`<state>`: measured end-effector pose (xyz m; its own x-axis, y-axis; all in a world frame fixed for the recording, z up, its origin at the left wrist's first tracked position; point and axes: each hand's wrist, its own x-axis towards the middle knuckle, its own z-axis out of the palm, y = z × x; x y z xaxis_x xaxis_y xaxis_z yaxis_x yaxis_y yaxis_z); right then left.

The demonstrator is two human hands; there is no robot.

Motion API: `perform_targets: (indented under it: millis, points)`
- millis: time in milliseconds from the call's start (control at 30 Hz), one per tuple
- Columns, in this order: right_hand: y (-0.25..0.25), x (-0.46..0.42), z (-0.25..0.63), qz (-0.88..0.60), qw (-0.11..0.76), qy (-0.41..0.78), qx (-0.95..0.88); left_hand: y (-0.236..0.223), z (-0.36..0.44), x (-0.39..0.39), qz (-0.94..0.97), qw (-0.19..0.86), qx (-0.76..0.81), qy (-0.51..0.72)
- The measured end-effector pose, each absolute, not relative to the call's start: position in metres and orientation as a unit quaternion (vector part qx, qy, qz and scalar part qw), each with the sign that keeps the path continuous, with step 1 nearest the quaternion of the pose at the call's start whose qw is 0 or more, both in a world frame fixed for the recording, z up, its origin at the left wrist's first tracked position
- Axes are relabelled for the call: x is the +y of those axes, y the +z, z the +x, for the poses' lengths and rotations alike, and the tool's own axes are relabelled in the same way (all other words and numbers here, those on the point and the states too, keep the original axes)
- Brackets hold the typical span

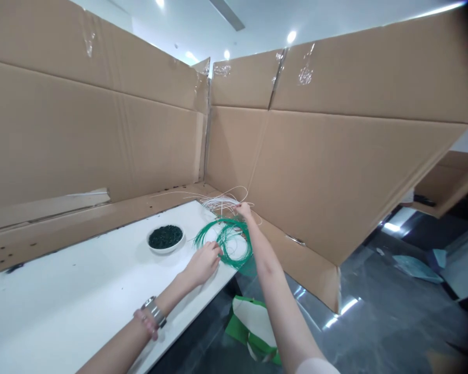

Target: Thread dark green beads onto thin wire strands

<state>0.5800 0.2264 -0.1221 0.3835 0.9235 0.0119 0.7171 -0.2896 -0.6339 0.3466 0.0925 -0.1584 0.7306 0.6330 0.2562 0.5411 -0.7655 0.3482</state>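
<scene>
A loose coil of thin green strands (244,228) lies at the far right end of the white table. My left hand (205,262) is at the coil's near left side, its fingers bent and closed on the green strands. Farther off, my right hand (244,210) pinches into a tangle of thin white strands (218,202) just behind the coil. Its fingertips are small and partly hidden. Left of the coil, a round white bowl (166,250) holds small dark green pieces.
Tall cardboard walls (315,176) meet in a corner behind the white table (81,296). A green and white bag (253,322) is on the dark shiny floor below the table's right edge. Dark specks dot the cardboard at the left.
</scene>
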Motion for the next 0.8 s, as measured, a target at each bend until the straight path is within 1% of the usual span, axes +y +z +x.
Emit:
perform_targets:
  millis: [133,300,533,700,800]
  points:
    - [-0.115,0.233,0.583,-0.774,0.269,0.211,-0.533,-0.157,0.362,0.124,0.951,0.112,0.249,0.143]
    - [-0.083,0.242,0.600,-0.753,0.280,0.249,-0.541,-0.160,0.383,0.146,0.975,0.113,0.161,0.104]
    - [-0.009,0.261,0.609,-0.705,0.368,0.259,-0.548,-0.162,0.403,0.161,0.978,0.146,0.122,0.088]
    - [0.045,0.276,0.598,-0.667,0.441,0.241,-0.551,-0.147,0.404,0.179,0.959,0.231,0.143,0.082]
    - [0.074,0.285,0.586,-0.642,0.483,0.228,-0.551,-0.128,0.401,0.198,0.923,0.293,0.212,0.130]
